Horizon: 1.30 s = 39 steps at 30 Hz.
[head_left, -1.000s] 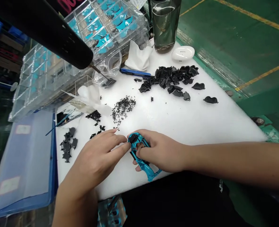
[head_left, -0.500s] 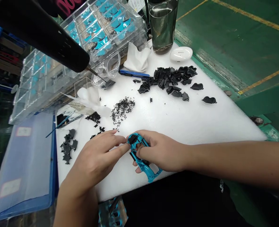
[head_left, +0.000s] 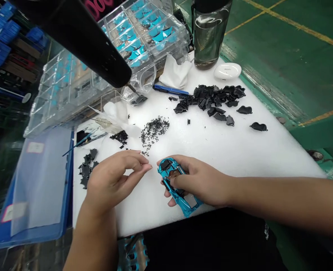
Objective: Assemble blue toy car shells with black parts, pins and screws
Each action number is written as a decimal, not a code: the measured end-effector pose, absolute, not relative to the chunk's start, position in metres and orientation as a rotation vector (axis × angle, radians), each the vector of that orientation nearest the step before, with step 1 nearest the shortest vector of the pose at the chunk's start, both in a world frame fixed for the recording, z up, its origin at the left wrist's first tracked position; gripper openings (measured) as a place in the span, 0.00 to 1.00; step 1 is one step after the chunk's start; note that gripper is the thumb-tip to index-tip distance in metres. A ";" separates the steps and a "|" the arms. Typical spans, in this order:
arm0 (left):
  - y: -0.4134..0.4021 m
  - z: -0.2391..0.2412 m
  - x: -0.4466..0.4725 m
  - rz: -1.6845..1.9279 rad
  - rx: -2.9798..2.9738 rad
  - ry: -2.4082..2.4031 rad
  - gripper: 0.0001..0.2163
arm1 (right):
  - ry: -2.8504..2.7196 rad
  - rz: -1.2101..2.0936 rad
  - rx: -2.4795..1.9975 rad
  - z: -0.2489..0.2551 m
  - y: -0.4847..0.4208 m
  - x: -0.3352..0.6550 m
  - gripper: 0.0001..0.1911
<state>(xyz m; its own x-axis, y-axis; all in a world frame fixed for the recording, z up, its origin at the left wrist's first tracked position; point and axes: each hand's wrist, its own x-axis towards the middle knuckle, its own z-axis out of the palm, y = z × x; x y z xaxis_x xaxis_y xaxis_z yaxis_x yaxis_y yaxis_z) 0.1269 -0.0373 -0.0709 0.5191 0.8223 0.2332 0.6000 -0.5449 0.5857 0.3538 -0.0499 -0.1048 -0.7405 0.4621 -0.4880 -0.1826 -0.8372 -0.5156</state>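
Observation:
My right hand [head_left: 200, 178] grips a bright blue plastic shell [head_left: 186, 208] with black parts set in it, its thumb pressing on the inside. The shell is tilted, its rounded end pointing away from me. Just left of the shell is my left hand [head_left: 117, 175], thumb and fingertips brought together in a pinch and apart from the shell. Anything between those fingertips is too small to make out. Beyond the hands lies a scatter of tiny black screws [head_left: 155, 130]. Small black clips [head_left: 120, 137] form a pile to the left of them.
Black moulded covers [head_left: 208, 98] are heaped at the back right, beside a blue cutter knife [head_left: 170, 90]. A black screwdriver [head_left: 99, 52] hangs overhead at left. Clear compartment trays [head_left: 70, 101] with blue parts, a water bottle [head_left: 211, 37] and a white case [head_left: 227, 70] stand behind.
My left hand has drawn away from the blue shell to the left, its fingertips still together. My right hand keeps its hold on the shell. The whole view has shifted slightly.

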 end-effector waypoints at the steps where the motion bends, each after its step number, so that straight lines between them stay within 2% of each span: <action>1: -0.038 -0.071 0.126 0.719 2.363 1.206 0.10 | -0.637 2.555 -0.881 -0.104 -0.050 0.354 0.09; 5: -0.038 -0.071 0.127 0.744 2.366 1.266 0.19 | -0.668 2.513 -0.855 -0.102 -0.050 0.353 0.11; 9: -0.036 -0.070 0.135 0.659 2.272 1.172 0.14 | -0.762 2.484 -0.847 -0.105 -0.052 0.353 0.12; 14: -0.037 -0.070 0.148 0.521 2.167 1.175 0.15 | -0.938 2.426 -0.856 -0.107 -0.054 0.354 0.16; 22: -0.040 -0.071 0.150 0.517 2.171 1.045 0.12 | -0.930 2.451 -0.901 -0.104 -0.054 0.353 0.09; 30: -0.037 -0.069 0.148 0.483 2.161 1.014 0.13 | -0.894 2.462 -0.904 -0.105 -0.055 0.353 0.13; 39: -0.034 -0.069 0.147 0.457 2.143 0.990 0.11 | -0.829 2.501 -0.889 -0.104 -0.053 0.353 0.11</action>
<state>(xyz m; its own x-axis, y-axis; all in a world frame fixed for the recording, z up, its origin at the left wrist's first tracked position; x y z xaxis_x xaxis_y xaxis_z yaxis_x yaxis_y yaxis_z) 0.1469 -0.0344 -0.0688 0.6423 0.7662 0.0178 0.5110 -0.4454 0.7352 0.3529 -0.0533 -0.1043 -0.7376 0.5020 -0.4516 -0.1330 -0.7638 -0.6317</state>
